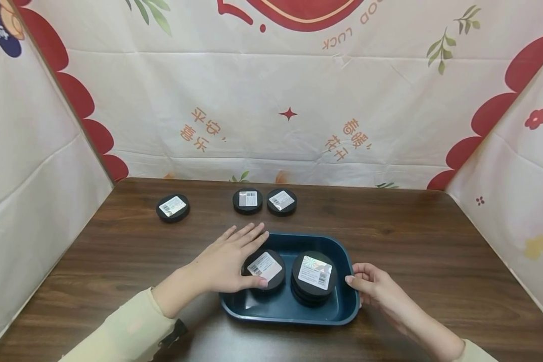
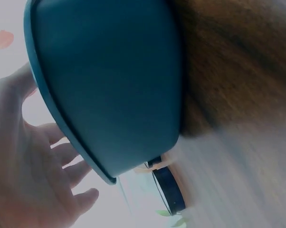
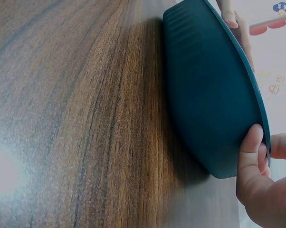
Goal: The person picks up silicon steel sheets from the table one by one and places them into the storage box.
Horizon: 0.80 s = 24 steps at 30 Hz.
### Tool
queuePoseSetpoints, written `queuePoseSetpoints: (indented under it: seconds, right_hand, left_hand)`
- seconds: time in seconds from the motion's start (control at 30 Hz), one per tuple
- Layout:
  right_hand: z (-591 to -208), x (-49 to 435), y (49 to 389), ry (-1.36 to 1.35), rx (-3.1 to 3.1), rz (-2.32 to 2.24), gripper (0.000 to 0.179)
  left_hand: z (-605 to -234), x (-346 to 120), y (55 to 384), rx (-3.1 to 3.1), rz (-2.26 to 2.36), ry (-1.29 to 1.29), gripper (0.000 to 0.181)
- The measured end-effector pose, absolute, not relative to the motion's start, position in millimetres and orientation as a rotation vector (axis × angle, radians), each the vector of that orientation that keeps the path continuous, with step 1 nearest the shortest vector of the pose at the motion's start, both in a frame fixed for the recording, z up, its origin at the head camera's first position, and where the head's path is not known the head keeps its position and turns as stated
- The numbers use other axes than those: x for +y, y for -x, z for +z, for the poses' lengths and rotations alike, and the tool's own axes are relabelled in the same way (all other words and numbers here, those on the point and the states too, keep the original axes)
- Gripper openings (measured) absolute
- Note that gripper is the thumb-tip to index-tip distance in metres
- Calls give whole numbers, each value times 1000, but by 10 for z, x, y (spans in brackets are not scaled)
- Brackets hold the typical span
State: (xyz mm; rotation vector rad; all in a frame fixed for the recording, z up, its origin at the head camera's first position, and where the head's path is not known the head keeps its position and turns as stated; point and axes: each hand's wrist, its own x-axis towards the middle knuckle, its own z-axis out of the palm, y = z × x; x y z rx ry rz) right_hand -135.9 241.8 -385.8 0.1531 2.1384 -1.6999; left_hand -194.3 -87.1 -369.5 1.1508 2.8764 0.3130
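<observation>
A dark teal tray (image 1: pixel 289 314) stands on the table. In it are a black round disc (image 1: pixel 266 265) on the left and a stack of such discs (image 1: pixel 314 276) on the right, each topped by a white barcode label. My left hand (image 1: pixel 228 259) is over the tray's left side, fingers spread and extended, its thumb over the left disc; whether it touches is unclear. My right hand (image 1: pixel 373 286) pinches the tray's right rim between thumb and fingers, as the right wrist view confirms. The tray wall (image 2: pixel 109 90) hides the contents in the left wrist view.
Beyond the tray lie a black disc (image 1: pixel 173 208) at the far left and two more, a middle disc (image 1: pixel 247 201) and its right neighbour (image 1: pixel 281 202), near the back edge. The brown wooden table (image 1: pixel 412 241) meets a printed white cloth (image 1: pixel 271 85) behind and at both sides.
</observation>
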Motion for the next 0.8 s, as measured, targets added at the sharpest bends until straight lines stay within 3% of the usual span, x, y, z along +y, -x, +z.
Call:
queuePoseSetpoints:
  seconds: [0.8]
  right_hand:
    - [-3872, 2425, 1359, -129, 2122, -1713, 48]
  left_hand:
    - [-3776, -1421, 2014, 3064, 379, -926, 84]
